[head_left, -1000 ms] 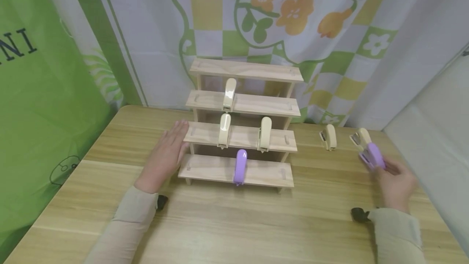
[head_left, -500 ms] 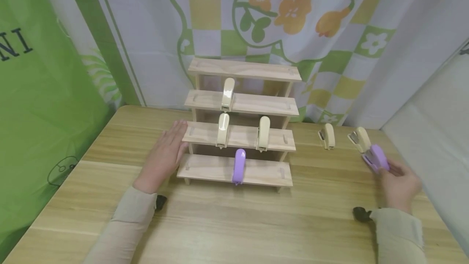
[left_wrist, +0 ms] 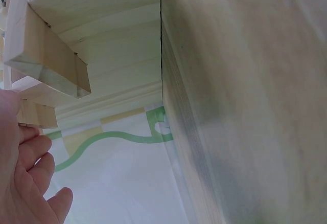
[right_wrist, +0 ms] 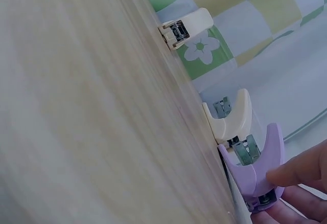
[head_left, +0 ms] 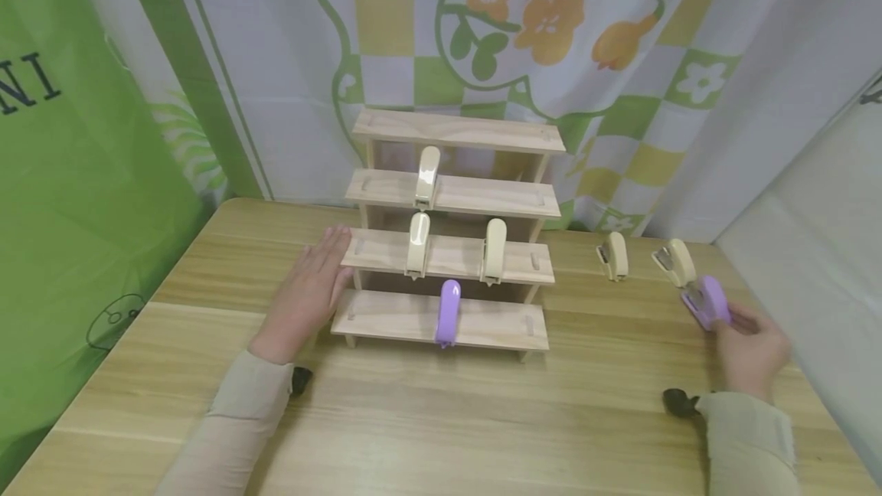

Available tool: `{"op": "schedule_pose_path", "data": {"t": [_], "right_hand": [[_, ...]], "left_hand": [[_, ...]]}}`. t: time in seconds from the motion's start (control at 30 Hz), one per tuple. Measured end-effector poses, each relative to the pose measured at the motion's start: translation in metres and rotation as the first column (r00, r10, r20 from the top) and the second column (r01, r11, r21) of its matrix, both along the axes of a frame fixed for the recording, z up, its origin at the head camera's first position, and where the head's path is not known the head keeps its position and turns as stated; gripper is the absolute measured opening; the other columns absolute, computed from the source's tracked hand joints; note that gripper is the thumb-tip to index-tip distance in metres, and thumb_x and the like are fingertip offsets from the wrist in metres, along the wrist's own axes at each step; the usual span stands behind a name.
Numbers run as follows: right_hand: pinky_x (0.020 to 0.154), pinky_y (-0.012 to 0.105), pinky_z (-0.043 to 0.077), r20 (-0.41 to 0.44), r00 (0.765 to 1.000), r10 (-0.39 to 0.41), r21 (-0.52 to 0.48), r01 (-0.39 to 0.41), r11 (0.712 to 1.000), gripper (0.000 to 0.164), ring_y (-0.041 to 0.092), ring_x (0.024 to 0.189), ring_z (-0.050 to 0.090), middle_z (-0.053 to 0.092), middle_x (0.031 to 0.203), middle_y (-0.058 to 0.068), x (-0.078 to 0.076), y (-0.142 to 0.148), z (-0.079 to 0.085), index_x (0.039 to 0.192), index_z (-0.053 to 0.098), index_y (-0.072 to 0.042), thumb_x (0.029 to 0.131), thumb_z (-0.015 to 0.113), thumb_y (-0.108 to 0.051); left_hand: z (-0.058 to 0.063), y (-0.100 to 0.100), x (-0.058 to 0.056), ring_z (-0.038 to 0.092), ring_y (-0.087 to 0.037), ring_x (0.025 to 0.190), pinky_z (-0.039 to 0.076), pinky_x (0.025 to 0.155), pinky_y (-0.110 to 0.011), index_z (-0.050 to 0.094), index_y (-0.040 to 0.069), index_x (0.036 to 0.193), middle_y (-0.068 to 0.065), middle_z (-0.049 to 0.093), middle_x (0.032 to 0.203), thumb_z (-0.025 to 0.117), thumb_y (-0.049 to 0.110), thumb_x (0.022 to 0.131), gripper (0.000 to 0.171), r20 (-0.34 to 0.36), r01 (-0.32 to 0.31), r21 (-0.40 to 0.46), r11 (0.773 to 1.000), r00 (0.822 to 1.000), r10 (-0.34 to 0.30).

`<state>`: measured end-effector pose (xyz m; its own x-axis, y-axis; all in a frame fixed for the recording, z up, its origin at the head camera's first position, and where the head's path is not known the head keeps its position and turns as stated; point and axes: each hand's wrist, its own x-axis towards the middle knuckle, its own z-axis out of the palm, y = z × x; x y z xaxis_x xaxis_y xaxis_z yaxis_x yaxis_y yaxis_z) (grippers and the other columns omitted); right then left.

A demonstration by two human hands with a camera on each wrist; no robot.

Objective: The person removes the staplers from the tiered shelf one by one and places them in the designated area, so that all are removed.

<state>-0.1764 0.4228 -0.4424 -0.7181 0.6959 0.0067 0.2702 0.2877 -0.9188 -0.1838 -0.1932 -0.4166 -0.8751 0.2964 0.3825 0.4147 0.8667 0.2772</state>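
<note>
My right hand [head_left: 752, 347] pinches a purple stapler [head_left: 706, 301] at the table's right side, thumb on one face and fingers behind. In the right wrist view the stapler [right_wrist: 260, 170] sits low over the tabletop, close to a cream stapler [right_wrist: 232, 116]. Another cream stapler [head_left: 612, 256] stands farther left. Stretched fingers of my left hand [head_left: 306, 293] rest along the left end of a stepped wooden rack [head_left: 386, 247]. One cream stapler [head_left: 426, 178] is on its second tier from the top, two more on the tier below, and a purple stapler [head_left: 448, 314] on the bottom tier.
A wood-grain table [head_left: 441, 427] carries everything. Behind the rack hangs a patterned curtain [head_left: 386, 29], with green cloth [head_left: 83, 174] to the left and a pale wall-like sheet [head_left: 820, 205] to the right. The rack's top tier [head_left: 458, 128] reaches close to the curtain.
My right hand has shifted slightly right with the purple stapler, which now stands a little apart from the cream one behind it. The left hand stays at the rack.
</note>
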Motion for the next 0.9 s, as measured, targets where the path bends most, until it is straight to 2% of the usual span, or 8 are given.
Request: {"op": "schedule_pose_path", "data": {"t": [0.17,0.3,0.43,0.53,0.63,0.73,0.87,0.9], "right_hand": [[0.062,0.001,0.046,0.006,1.000,0.004,-0.095,-0.003,0.995,0.036,-0.011,0.064,0.058,0.060,0.067,-0.029,0.000,0.002,-0.001,0.107,0.074,-0.022,0.085,0.070,0.007],[0.063,0.002,0.048,0.008,1.000,0.006,-0.159,-0.005,0.987,0.039,-0.008,0.067,0.059,0.062,0.071,-0.026,-0.001,0.004,-0.002,0.111,0.072,-0.020,0.084,0.070,0.008],[0.063,0.003,0.049,0.015,1.000,0.004,-0.167,-0.001,0.986,0.038,-0.007,0.069,0.059,0.062,0.074,-0.024,-0.003,0.005,-0.004,0.106,0.071,-0.023,0.084,0.069,0.007],[0.064,0.003,0.049,0.025,1.000,0.011,-0.107,-0.009,0.994,0.034,-0.007,0.070,0.059,0.060,0.075,-0.024,-0.004,0.005,-0.005,0.110,0.071,-0.020,0.086,0.069,0.004],[0.074,0.005,0.045,0.062,0.998,-0.001,-0.032,0.003,0.999,0.030,-0.007,0.076,0.054,0.058,0.079,-0.026,-0.004,0.006,-0.005,0.117,0.072,-0.021,0.090,0.070,-0.007],[0.084,0.014,0.044,0.093,0.995,-0.022,0.066,0.016,0.998,0.032,-0.006,0.081,0.049,0.057,0.088,-0.023,-0.005,0.004,-0.002,0.126,0.070,-0.020,0.094,0.067,-0.019],[0.096,0.021,0.048,0.063,0.997,-0.055,0.132,0.046,0.990,0.039,-0.005,0.088,0.050,0.052,0.103,-0.017,-0.004,-0.010,0.009,0.134,0.065,-0.014,0.095,0.061,-0.019],[0.095,0.020,0.049,0.041,0.997,-0.060,0.140,0.054,0.989,0.040,-0.005,0.088,0.051,0.051,0.106,-0.015,-0.004,-0.014,0.013,0.134,0.065,-0.012,0.095,0.060,-0.018]], "left_hand": [[-0.001,0.000,0.000,0.021,-0.035,0.153,0.021,0.122,-0.060,0.023,-0.001,0.159,-0.018,0.024,0.165,0.040,0.030,0.111,0.060,-0.006,0.003,-0.002,1.000,1.000,-0.003],[-0.001,0.000,0.000,0.021,-0.034,0.153,0.020,0.123,-0.059,0.022,0.000,0.160,-0.018,0.023,0.165,0.039,0.031,0.111,0.060,-0.001,0.004,0.002,1.000,1.000,-0.004],[-0.001,0.000,-0.001,0.020,-0.034,0.153,0.020,0.123,-0.059,0.022,0.000,0.160,-0.018,0.023,0.165,0.039,0.031,0.111,0.060,-0.001,0.005,0.004,1.000,1.000,-0.005],[-0.001,-0.001,-0.001,0.022,-0.034,0.153,0.020,0.123,-0.059,0.023,0.000,0.160,-0.018,0.024,0.165,0.040,0.030,0.111,0.060,-0.006,0.003,0.005,1.000,1.000,-0.003],[-0.001,0.000,-0.001,0.022,-0.035,0.153,0.020,0.123,-0.058,0.023,0.000,0.160,-0.018,0.024,0.165,0.041,0.029,0.111,0.060,-0.005,0.001,0.004,1.000,1.000,-0.001],[0.000,0.000,-0.001,0.022,-0.035,0.153,0.019,0.123,-0.058,0.023,-0.001,0.159,-0.018,0.024,0.165,0.041,0.028,0.111,0.059,0.000,0.001,0.004,1.000,1.000,-0.001],[0.001,0.001,-0.001,0.021,-0.034,0.153,0.019,0.124,-0.058,0.024,-0.001,0.159,-0.017,0.024,0.165,0.042,0.027,0.111,0.059,0.012,-0.001,0.006,1.000,1.000,0.001],[0.001,0.001,-0.001,0.021,-0.034,0.153,0.018,0.124,-0.058,0.023,-0.001,0.159,-0.017,0.024,0.165,0.042,0.026,0.111,0.059,0.015,-0.002,0.007,1.000,1.000,0.002]]}}
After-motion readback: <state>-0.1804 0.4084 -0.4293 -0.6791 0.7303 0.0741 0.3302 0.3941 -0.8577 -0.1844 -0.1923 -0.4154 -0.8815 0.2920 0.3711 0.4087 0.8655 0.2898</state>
